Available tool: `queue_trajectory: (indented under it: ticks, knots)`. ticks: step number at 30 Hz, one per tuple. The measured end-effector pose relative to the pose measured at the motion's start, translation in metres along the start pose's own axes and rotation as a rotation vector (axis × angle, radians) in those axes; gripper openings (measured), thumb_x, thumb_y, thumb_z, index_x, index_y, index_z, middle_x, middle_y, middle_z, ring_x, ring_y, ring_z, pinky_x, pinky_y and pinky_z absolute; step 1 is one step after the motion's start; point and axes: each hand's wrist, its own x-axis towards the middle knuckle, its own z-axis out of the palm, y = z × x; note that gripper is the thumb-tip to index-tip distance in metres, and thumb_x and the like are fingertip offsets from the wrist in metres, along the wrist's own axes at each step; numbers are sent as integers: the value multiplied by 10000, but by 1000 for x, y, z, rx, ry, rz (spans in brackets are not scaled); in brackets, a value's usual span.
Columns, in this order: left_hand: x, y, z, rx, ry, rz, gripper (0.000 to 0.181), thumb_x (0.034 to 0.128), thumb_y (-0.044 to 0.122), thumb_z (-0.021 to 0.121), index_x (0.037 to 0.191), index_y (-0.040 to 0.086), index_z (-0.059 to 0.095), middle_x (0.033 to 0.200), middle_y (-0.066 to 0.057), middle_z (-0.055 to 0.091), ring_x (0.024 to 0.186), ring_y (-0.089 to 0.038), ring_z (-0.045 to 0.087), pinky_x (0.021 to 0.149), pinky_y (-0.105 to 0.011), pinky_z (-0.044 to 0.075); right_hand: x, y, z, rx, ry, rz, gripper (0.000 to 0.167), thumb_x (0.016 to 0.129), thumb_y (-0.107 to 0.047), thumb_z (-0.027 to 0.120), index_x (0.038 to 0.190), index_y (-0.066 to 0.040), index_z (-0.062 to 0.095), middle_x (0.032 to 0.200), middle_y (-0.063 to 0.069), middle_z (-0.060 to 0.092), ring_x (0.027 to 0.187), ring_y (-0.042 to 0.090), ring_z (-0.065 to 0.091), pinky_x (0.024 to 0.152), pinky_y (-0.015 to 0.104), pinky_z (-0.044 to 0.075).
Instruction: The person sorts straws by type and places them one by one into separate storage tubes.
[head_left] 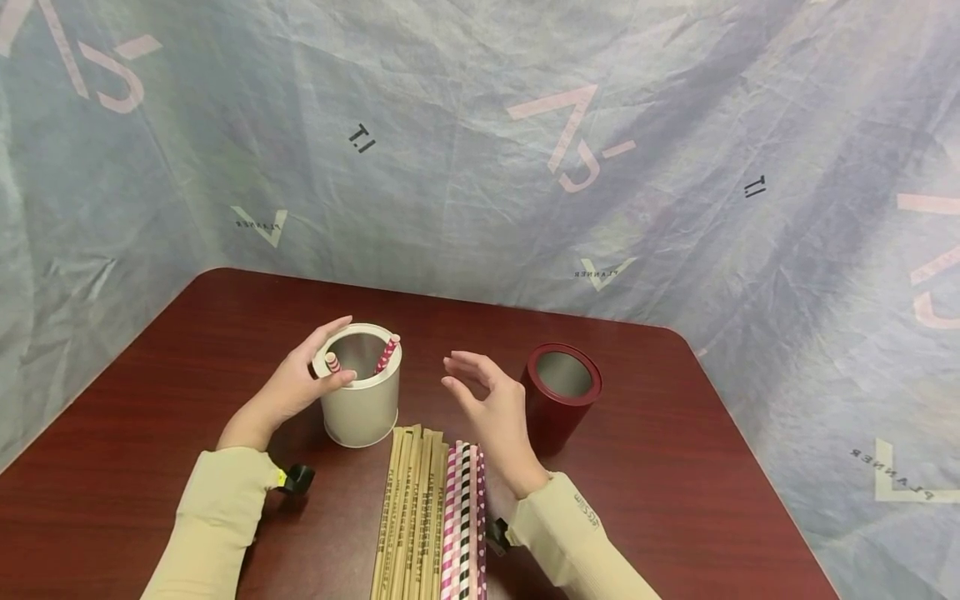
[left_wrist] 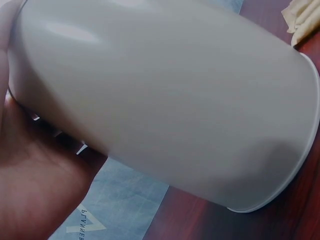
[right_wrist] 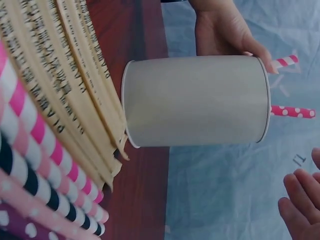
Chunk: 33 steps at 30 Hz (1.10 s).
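Observation:
My left hand (head_left: 288, 385) grips the rim of a cream-white can (head_left: 362, 414), thumb at the near side and fingers round the far left. Two paper straws stand in that can: a pink polka-dot straw (head_left: 387, 353) leaning right and a pink-striped straw (head_left: 332, 362) near my thumb. My right hand (head_left: 497, 408) is raised between the two cans, fingers loosely bent, holding nothing. Below it lie loose paper straws (right_wrist: 50, 155) in striped and dotted patterns. Beside them is a row of straws in tan printed wrappers (head_left: 412, 508).
A dark red can (head_left: 557, 408) stands upright on the right, partly behind my right hand. The table (head_left: 637, 467) is reddish-brown wood. A grey-blue cloth (head_left: 450, 208) with printed letters hangs behind it and at both sides.

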Motion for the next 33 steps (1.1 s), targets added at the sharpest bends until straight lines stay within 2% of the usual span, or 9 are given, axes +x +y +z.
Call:
queue_trajectory:
  ticks: [6,13,22,28,33]
  knots:
    - [1,2,0,-5,2,1,786,831,176,719,1506,121,319,1489,-189,399,1274,-328,405,1030,-555,343,-4,7,-6,-54,-10,36,345,864,-222,721,1203,-225,659,1116,-47,728,1048,119,675,861,383,551]
    - [0,3,0,-6,1,-2,778,835,175,717,1503,117,323,1485,-195,402,1274,-323,400,1041,-565,332,-8,14,-8,-69,-13,89,342,854,-195,732,1191,-193,672,1116,-14,730,1032,133,681,849,440,547]
    - [0,3,1,-7,-1,-4,776,838,172,716,1505,122,320,1478,-197,408,1278,-331,403,1041,-570,327,-11,19,-8,-123,-42,141,338,852,-209,736,1181,-161,676,1125,-4,729,1069,145,676,844,392,557]
    - [0,3,1,-6,4,-7,771,837,166,716,1502,124,326,1476,-194,415,1260,-325,409,1041,-553,330,-13,24,-12,-148,-102,171,316,857,-213,730,1160,-134,685,1103,37,733,1023,183,701,831,349,567]
    - [-1,3,1,1,5,-1,762,841,163,711,1499,117,329,1476,-196,415,1261,-320,411,1037,-550,332,-14,30,-15,-203,-192,199,306,862,-223,726,1136,-91,690,1075,78,736,964,227,719,815,364,571]
